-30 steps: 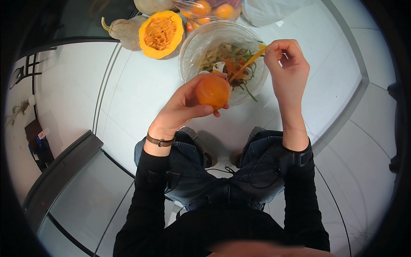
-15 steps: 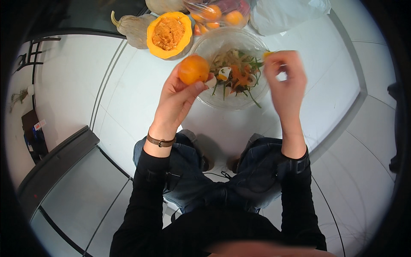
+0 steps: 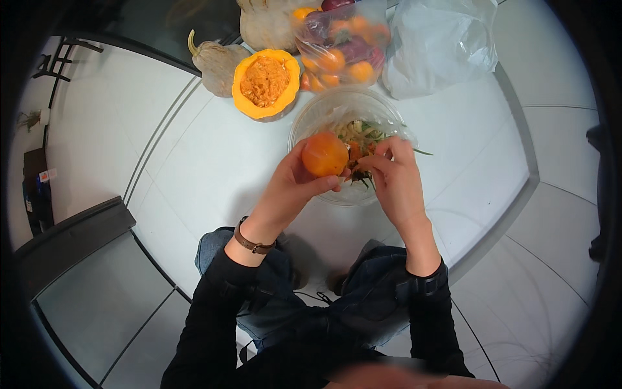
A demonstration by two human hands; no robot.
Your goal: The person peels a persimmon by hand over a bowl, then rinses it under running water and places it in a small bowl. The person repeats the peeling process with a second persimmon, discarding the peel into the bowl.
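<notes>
My left hand [image 3: 293, 182] grips a smooth, round orange fruit [image 3: 324, 154], its fingers wrapped below and behind. The fruit is over the near left side of a clear bowl [image 3: 300, 120]. Inside the bowl lie mixed scraps [image 3: 367, 132]: green strips, pale shreds and orange bits. My right hand [image 3: 396, 181] is at the fruit's right, over the bowl, its fingers curled and pinched together. Whatever those fingertips may hold is too small to make out. Both hands cover part of the scraps.
Behind the bowl stands a halved pumpkin [image 3: 265, 84], cut face up, with whole pale squashes [image 3: 220, 68] beside it. A clear bag [image 3: 346, 48] of orange fruits and purple produce and a white plastic bag [image 3: 440, 52] are at the back of the white table [image 3: 479, 149].
My right hand has come leftward from the bowl's right rim to beside the fruit. The fruit in my left hand is now further over the bowl. The whole view has shifted.
</notes>
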